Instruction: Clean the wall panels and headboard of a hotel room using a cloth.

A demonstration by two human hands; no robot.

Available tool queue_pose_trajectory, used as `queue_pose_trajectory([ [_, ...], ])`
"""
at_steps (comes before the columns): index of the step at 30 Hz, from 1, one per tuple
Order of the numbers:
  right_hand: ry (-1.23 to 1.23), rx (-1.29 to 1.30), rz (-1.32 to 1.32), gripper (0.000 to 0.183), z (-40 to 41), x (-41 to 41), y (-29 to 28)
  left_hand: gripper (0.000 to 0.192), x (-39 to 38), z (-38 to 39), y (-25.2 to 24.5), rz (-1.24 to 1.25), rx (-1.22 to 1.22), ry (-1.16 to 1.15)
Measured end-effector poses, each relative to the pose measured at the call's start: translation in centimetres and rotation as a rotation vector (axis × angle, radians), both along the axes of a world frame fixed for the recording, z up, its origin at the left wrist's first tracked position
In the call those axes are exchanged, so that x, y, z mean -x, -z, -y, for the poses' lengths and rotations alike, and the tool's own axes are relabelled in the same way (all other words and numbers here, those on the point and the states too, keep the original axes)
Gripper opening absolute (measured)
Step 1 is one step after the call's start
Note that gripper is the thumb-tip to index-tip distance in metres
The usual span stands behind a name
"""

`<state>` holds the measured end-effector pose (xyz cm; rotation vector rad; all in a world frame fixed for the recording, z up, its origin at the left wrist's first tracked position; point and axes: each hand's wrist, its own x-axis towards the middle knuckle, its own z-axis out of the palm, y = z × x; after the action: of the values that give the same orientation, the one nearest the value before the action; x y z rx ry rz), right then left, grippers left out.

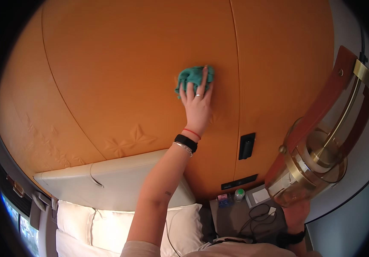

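Observation:
My left hand (198,102) presses a crumpled green cloth (190,77) against an orange, leather-like wall panel (139,64). The fingers are spread over the cloth, the index finger stretched along its top. A ring, a red string, a black band and a bracelet are on this hand and wrist. At the lower right, my right hand (296,213) is at the bottom of a hanging lamp (306,170) with a glass shade, brass fittings and brown straps. The shade hides its fingers, so its grip on the lamp is unclear.
Below the panel stand a pale headboard (107,183) and white pillows (113,225). A dark nightstand (227,218) bears a green-capped bottle (239,194), a tray (256,196) and a black cable (255,218). A black wall fixture (246,146) and a socket strip (239,182) sit on the panel.

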<state>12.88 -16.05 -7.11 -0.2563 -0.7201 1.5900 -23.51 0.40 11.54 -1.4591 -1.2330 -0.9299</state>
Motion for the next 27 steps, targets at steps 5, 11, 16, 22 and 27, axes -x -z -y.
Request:
queue_pose_trajectory([
  [5,0.031,0.009,0.013,0.042,-0.1,-0.4,0.3,0.04,-3.4,-3.2,2.4,-0.216,0.129,0.226],
  [11,0.057,-0.01,-0.018,0.052,0.5,0.0,-1.1,0.034,-4.3,-2.9,7.5,-0.523,0.32,0.18],
  [16,0.034,-0.089,-0.016,0.056,0.6,-0.1,-0.5,0.035,-2.2,-0.9,11.9,-0.771,0.488,0.213],
  [22,0.063,0.0,-0.011,0.056,1.0,0.0,-0.3,0.042,3.2,2.2,0.5,-0.426,0.243,0.087],
  [27,0.048,-0.072,0.035,0.055,1.3,0.7,-1.0,0.042,4.3,4.1,0.4,-0.356,0.227,0.107],
])
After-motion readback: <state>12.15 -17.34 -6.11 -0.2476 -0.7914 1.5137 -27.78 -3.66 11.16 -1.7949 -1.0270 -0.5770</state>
